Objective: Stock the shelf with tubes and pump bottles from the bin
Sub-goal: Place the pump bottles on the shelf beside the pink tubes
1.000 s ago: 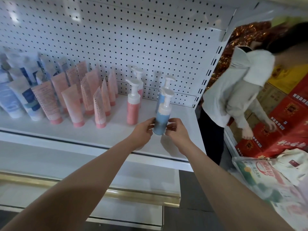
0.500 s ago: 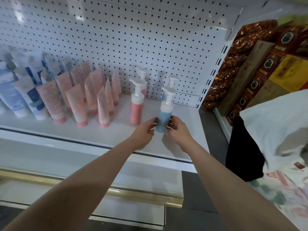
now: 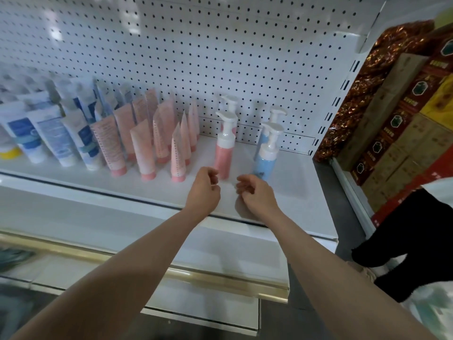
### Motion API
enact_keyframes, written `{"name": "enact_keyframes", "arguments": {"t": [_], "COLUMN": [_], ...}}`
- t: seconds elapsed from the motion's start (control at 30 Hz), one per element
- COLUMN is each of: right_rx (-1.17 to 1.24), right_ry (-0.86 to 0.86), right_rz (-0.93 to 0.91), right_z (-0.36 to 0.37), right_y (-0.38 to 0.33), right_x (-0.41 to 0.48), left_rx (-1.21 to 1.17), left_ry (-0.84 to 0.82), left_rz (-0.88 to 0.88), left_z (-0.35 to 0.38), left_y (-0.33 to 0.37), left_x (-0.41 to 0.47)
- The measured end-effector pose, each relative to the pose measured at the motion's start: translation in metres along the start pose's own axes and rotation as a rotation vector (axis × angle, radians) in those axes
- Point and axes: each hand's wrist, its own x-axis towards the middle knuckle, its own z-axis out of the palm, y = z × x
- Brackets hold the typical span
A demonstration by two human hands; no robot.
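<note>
A blue pump bottle (image 3: 265, 159) stands upright on the white shelf (image 3: 289, 190), with a second blue one (image 3: 272, 123) right behind it. To their left stand two pink pump bottles (image 3: 224, 149), one behind the other. Pink tubes (image 3: 144, 148) stand cap-down in rows further left, then white and blue tubes (image 3: 54, 136). My left hand (image 3: 203, 190) and my right hand (image 3: 257, 195) hover over the shelf's front, fingers loosely curled, holding nothing. Both hands are just in front of the bottles and apart from them. The bin is out of view.
A perforated white back panel (image 3: 220, 57) closes the shelf behind. A lower shelf with a gold strip (image 3: 220, 278) juts out below. At the right stand stacked red and brown cartons (image 3: 404, 106) and a person in black trousers (image 3: 411, 241).
Both hands let go of the front blue pump bottle and drew back toward me. The bottle now stands alone on the shelf. The person at the right has moved.
</note>
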Motion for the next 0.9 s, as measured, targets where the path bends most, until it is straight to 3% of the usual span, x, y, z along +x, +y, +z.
{"name": "enact_keyframes", "arguments": {"t": [0.4, 0.67, 0.9], "right_rx": [0.169, 0.139, 0.160], "right_ry": [-0.106, -0.133, -0.007], "right_rz": [0.112, 0.085, 0.119], "right_z": [0.029, 0.030, 0.037], "right_y": [-0.023, -0.028, -0.020], "right_x": [0.048, 0.049, 0.037], "left_rx": [-0.024, -0.008, -0.044], "left_ry": [-0.227, -0.163, -0.154], "left_rz": [0.005, 0.052, 0.053], "left_z": [-0.013, -0.018, -0.015], "left_y": [-0.005, -0.017, -0.010], "left_x": [0.043, 0.043, 0.031]}}
